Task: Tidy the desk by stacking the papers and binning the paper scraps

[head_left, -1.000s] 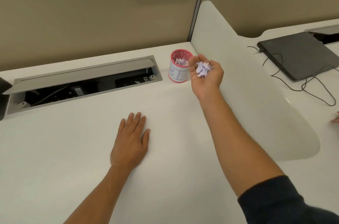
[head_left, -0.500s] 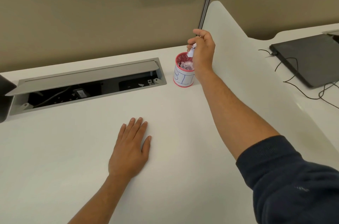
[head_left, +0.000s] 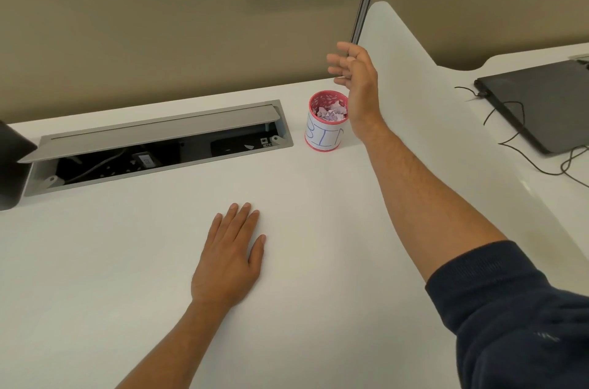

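Note:
A small pink cup with a white label reading "BIN" (head_left: 324, 136) stands on the white desk (head_left: 318, 293) by the back partition. Crumpled paper scraps (head_left: 331, 114) lie inside it. My right hand (head_left: 353, 76) hovers just above and to the right of the cup, fingers spread, holding nothing. My left hand (head_left: 231, 256) rests flat on the desk, palm down, well in front of the cup. No sheets of paper are in view.
An open cable tray with a raised grey lid (head_left: 153, 146) is set into the desk left of the cup. A white divider (head_left: 414, 108) rises at the right, with a dark laptop (head_left: 541, 101) and cables beyond. A dark object (head_left: 12, 165) sits at the left edge.
My right hand carried a crumpled paper scrap to the cup, dropped it in, and now lifts away open. My left hand stayed flat on the desk.

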